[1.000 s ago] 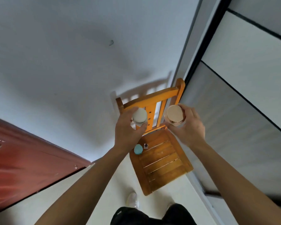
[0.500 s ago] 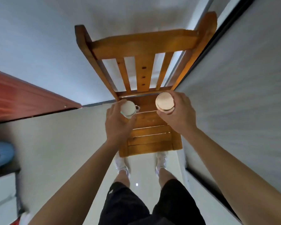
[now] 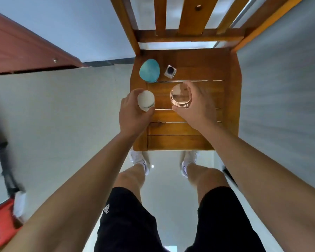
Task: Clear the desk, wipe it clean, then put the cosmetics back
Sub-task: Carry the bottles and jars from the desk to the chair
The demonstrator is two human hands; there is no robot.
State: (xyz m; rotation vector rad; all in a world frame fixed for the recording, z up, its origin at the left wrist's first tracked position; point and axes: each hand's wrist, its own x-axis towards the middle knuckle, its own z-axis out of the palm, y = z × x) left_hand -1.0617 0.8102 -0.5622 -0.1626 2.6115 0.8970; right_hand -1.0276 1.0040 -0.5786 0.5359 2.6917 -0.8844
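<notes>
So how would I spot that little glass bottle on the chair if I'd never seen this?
Find the wooden chair between the person's arms. At the back of its seat, right of the teal egg-shaped thing, stands the small glass bottle. It is the only clear, squarish item with a dark cap, and no hand touches it.

Soft, even daylight; a small glare spot on the floor (image 3: 152,166) at centre. Left edge smears with motion blur; wide-angle distortion bends the borders.

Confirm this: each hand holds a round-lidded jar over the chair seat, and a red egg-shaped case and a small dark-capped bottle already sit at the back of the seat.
Not quite. The egg-shaped case is teal, not red, as the head view shows. The rest stands: the left hand and right hand each hold a jar, beside the small dark-capped bottle.
</notes>
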